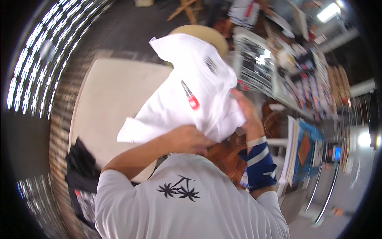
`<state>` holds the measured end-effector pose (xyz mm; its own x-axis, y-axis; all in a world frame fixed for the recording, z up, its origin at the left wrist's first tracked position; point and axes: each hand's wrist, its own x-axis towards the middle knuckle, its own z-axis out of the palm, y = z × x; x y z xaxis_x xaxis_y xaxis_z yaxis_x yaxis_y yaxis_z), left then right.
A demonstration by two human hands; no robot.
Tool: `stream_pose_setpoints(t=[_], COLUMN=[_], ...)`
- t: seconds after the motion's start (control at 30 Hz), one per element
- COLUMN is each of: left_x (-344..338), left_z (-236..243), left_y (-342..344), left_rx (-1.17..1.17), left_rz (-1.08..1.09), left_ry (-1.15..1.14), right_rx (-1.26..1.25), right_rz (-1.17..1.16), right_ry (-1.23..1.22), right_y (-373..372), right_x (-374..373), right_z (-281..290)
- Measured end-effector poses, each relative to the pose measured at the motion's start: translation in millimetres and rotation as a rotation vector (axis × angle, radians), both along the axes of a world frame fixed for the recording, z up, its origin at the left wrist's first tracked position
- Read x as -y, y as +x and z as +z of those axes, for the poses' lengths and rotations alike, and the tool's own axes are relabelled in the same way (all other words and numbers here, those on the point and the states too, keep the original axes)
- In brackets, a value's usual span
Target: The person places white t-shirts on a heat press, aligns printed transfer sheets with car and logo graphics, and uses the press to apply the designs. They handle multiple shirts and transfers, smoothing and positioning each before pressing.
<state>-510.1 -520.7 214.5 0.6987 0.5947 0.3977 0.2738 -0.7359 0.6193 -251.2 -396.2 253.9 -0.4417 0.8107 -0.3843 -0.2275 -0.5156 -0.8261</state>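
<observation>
A white cloth garment (211, 95), likely a T-shirt with a small dark mark, is bunched in front of my chest and spreads away from me. Small scissors (190, 95) with a red handle and dark blades appear on top of it. My left hand (191, 139) is closed at the garment's near edge, its fingers partly blurred. At the right edge, my right hand (247, 111) grips the bunched cloth with curled fingers. A blue band with white stripes covers my right forearm.
A pale table (115, 91) extends to the left under the garment. Beyond the cloth is a tan rounded thing (203, 35). Black cloth (81, 167) hangs at the table's near left. A white-framed screen (254, 59) and cluttered shelving stand on the right. Another person (243, 14) is at the back.
</observation>
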Motion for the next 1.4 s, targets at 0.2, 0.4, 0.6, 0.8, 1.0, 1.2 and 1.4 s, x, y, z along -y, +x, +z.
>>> stream_pose_setpoints(t=[0.2,0.4,0.6,0.8,1.0,1.2,1.4], left_x=[-62.7,50.5,130.1,145.9,116.9,90.7,77.6], left_z=[89.0,-9.2,-11.7,65.5,15.2,6.3,82.9], left_y=[134.2,402.2,559.7,598.5,644.2,680.1,761.1], left_rx=[0.026,-0.417,-0.254,-0.283,-0.606,-0.101,0.175], left_rz=[0.009,-1.323,-1.288,-1.334,-1.023,-0.767,-0.792], left_ry=[0.179,-0.518,-0.566,0.030,0.394,-0.337,-0.286], right_rx=[0.223,0.454,0.922,1.415,1.584,1.686,1.949], right_rz=[0.099,-0.128,-0.952,-1.375,-1.735,-1.906,-1.980], right_ry=[0.493,0.663,0.424,-0.043,-0.099,-0.451,-0.577], right_y=[110.1,232.1,316.1,348.5,356.9,403.1,502.7], right_x=[188.4,357.9,545.5,648.6,672.7,720.9,757.9], right_z=[30.3,61.4,78.5,79.6,73.0,23.9,76.3])
